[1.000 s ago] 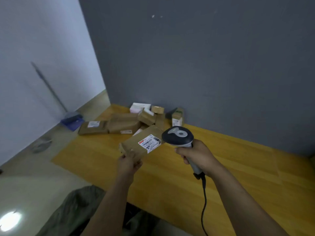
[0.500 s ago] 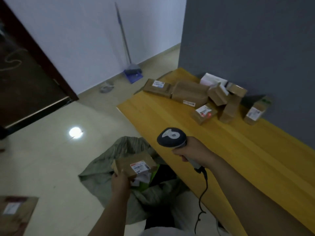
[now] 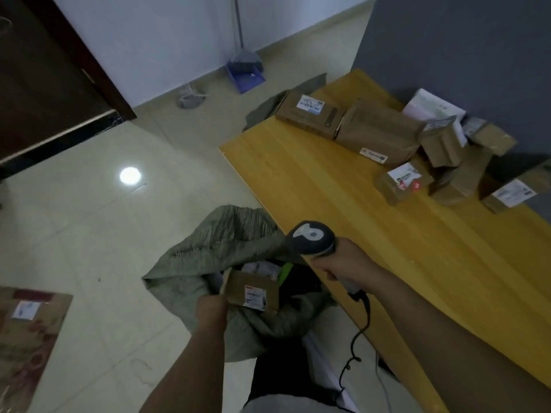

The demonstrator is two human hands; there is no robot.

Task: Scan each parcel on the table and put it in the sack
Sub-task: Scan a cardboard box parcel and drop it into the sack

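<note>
Brown cardboard parcel gripped at one corner by left hand, over the open mouth of one grey-green sack.
One scanner clasped in right hand; about eight parcels heaped on yellow wooden table by grey wall; pale tiled floor, one dustpan.

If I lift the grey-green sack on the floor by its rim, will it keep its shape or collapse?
It would probably collapse: the sack lies crumpled with its rim folded over, so the cloth looks floppy. It may hang bottom-heavy, since parcels already lie inside. The woven surface looks rough, so likely not slippery.
</note>
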